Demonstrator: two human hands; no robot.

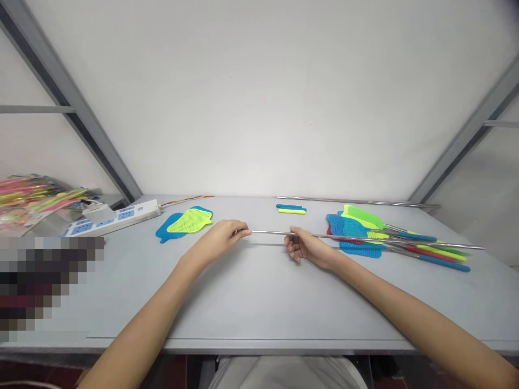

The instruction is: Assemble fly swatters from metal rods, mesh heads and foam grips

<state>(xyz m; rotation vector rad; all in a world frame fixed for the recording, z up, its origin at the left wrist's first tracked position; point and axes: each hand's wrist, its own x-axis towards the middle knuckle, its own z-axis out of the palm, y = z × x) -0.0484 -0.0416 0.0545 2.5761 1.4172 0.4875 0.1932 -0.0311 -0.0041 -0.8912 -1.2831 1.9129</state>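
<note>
A long thin metal rod runs level across the view above the table. Its left end is pinched between the thumb and fingers of my left hand. Farther along, my right hand is curled around the rod, thumb on top. The rod's right end reaches over a pile of fly swatters with blue, green, yellow and red parts. Beyond my left hand lie two loose swatter heads, a yellow one partly over a blue one. Short blue and yellow handle grips lie near the wall.
More metal rods lie along the back wall. A white power strip sits at the left, with thin wires by its end. Colourful packaged items are heaped at the far left. The grey table has its front edge close to me.
</note>
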